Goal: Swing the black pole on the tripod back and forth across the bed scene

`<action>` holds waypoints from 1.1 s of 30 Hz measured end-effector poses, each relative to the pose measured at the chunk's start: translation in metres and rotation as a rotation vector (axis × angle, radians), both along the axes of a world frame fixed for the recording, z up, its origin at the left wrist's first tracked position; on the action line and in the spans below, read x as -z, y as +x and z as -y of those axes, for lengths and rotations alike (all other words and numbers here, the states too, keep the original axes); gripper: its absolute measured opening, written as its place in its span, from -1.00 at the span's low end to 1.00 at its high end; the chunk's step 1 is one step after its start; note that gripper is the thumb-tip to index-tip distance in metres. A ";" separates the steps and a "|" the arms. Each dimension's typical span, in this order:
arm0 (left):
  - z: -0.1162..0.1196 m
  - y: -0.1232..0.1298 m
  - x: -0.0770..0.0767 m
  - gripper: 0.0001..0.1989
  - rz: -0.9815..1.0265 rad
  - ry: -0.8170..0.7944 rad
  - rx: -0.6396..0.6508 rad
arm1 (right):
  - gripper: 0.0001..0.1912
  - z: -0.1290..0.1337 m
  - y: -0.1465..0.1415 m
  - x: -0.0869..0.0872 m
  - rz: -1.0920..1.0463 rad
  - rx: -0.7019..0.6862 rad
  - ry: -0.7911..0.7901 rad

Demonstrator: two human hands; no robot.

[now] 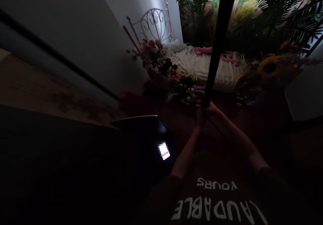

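Black and straight, a long, smooth-edged pole (218, 40) slants upward. The right hand (214, 110) clasps its lower end; I cannot tell how the left hand (199, 118) grips.

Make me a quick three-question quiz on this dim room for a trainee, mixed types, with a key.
1. True or false: the left hand and right hand are close together at the lower end of the long black pole.
2. In the picture, the large yellow sunflower appears: A) left of the pole; B) right of the pole.
3. Fill in: the white lettering on the dark shirt reads "LAUDABLE ____".

Key: 1. True. 2. B. 3. YOURS.
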State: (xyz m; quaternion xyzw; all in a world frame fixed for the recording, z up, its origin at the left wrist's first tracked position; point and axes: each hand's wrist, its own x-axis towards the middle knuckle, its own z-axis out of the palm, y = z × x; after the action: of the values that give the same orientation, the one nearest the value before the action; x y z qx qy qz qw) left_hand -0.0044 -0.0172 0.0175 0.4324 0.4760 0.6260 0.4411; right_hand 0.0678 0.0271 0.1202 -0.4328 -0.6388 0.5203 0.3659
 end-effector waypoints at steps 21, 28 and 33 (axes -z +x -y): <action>0.000 -0.003 0.009 -0.52 -0.232 0.068 -0.098 | -0.62 0.013 -0.018 -0.102 -0.139 0.251 0.270; -0.002 -0.004 0.014 -0.59 -0.213 0.009 -0.069 | -0.58 0.042 0.029 -0.026 0.057 0.105 0.241; 0.000 -0.006 0.014 -0.62 -0.232 -0.068 -0.083 | -0.63 0.069 0.052 0.015 0.146 0.261 0.112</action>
State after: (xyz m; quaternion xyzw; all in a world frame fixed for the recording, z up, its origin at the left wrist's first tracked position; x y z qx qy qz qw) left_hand -0.0099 -0.0167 0.0035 0.4666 0.5621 0.5731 0.3713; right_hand 0.1199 -0.0414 0.1048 -0.5280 -0.6299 0.3991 0.4064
